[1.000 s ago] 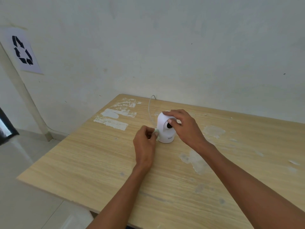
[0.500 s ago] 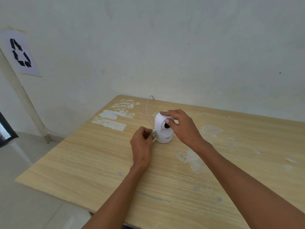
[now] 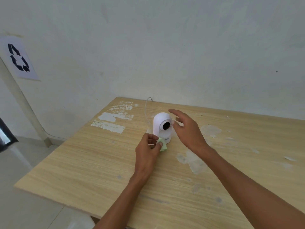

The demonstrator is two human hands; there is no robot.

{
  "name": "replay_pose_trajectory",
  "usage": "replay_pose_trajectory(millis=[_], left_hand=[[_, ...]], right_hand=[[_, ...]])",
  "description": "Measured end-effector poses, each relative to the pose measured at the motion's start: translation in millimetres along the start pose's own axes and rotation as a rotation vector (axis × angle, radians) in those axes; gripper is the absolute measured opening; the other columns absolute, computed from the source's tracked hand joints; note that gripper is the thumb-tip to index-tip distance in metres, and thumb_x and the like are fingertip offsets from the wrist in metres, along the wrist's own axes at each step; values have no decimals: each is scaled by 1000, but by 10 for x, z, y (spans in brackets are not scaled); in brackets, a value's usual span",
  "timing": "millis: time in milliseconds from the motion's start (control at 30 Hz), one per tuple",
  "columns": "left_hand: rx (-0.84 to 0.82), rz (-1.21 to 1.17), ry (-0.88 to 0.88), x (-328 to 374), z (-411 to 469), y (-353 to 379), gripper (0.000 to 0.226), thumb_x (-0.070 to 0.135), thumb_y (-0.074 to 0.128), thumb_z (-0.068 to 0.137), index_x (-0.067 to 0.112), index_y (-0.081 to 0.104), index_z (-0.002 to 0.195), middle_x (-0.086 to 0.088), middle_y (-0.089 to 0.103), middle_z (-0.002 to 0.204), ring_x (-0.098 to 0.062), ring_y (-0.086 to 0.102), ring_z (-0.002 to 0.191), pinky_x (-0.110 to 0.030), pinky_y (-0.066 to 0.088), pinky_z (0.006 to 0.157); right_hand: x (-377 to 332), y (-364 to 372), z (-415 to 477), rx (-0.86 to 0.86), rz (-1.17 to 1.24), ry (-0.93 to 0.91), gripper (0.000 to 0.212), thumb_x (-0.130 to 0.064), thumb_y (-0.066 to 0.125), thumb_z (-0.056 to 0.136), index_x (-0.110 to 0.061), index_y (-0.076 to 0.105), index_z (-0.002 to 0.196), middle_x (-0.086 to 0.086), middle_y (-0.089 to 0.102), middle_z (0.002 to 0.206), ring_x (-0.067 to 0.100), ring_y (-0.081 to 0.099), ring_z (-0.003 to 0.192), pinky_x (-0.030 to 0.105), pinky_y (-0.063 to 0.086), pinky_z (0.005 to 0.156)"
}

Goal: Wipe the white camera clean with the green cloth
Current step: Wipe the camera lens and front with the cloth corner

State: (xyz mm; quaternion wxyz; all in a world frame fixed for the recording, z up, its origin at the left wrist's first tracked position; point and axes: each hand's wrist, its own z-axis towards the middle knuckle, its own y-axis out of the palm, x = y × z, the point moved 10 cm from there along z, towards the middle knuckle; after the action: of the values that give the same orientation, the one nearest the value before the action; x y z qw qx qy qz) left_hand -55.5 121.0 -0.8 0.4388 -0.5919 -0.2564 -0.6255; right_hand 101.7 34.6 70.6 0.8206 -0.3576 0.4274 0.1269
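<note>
The white camera [image 3: 160, 124] stands upright on the wooden table [image 3: 92, 164], its round black lens facing me. My left hand [image 3: 147, 151] pinches a small folded green cloth [image 3: 162, 145], held against the lower front of the camera's base. My right hand [image 3: 188, 129] hovers just right of the camera with its fingers spread, touching nothing. A thin white cable [image 3: 146, 108] runs from behind the camera to the wall.
The table's top carries white scuffed patches [image 3: 109, 124] at the back left and worn spots [image 3: 193, 161] to the right. A wall stands directly behind the table. A recycling sign [image 3: 18, 58] hangs on the left wall. The table's left edge drops to a tiled floor.
My right hand has let go of the camera's head and pulled off to the right, fingers spread. My left hand has slid the cloth from the camera's left side round to its lower front.
</note>
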Motion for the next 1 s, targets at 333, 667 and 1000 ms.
replay_pose_trajectory(millis=[333,667,1000], left_hand=[[-159,-195,-101,-31,19,240,13,9,59,102,13,71,105,-7,79,102,-16,79,88,-29,64,81],[-149,353,338,706,370,174,58,45,57,102,30,43,156,5,50,148,-10,50,131,-24,40,100],[-124,388,279,760,627,110,33,22,62,102,25,67,134,-3,65,125,-22,61,105,-36,52,89]], right_hand=[[436,319,-522,-91,185,187,12,-31,70,91,-24,62,97,-2,72,87,10,71,75,26,55,64],[670,24,-397,140,-278,275,16,-37,68,90,-23,68,99,-4,72,96,23,60,101,43,49,90],[703,132,-111,127,-253,304,13,-30,62,96,-23,68,104,-6,74,100,22,63,103,41,41,95]])
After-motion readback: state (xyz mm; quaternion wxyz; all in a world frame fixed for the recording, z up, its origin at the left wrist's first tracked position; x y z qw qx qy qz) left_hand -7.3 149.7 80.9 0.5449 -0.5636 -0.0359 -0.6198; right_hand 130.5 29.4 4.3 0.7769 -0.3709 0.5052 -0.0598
